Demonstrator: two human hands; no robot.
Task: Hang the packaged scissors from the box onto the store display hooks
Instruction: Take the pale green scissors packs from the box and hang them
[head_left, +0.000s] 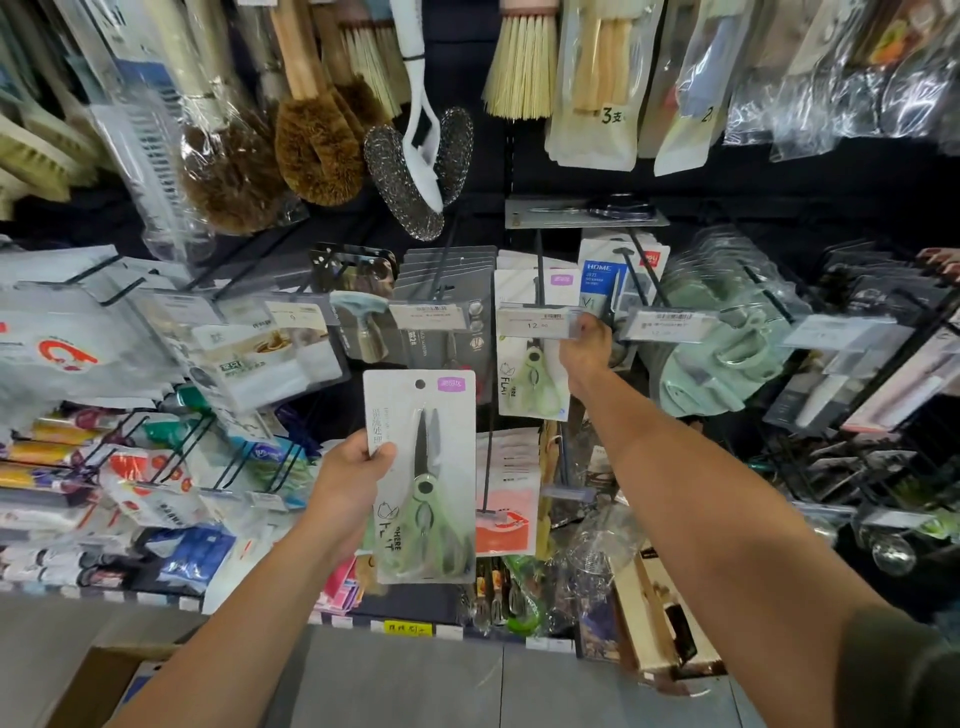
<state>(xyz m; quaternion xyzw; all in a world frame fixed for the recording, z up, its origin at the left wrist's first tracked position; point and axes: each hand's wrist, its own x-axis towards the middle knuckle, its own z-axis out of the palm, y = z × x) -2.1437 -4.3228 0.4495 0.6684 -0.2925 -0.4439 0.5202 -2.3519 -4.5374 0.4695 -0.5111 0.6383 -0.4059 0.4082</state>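
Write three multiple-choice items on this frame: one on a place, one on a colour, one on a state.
1. Where is the right hand?
A. At the tag of a hook
B. In the box
C. On a brush

2. What colour are the scissor handles in the held pack?
A. Red
B. Green
C. Blue

3. What state is that pack in?
A. Hung on a hook
B. Lying on the floor
C. Gripped by the left hand, off any hook

Answers:
1 A: its thumb and fingers pinch the tag's end, above a matching pack that hangs there.
2 B: pale green handles show through the wrapping.
3 C: the fingers curl round its left edge, and its hanging hole is free.
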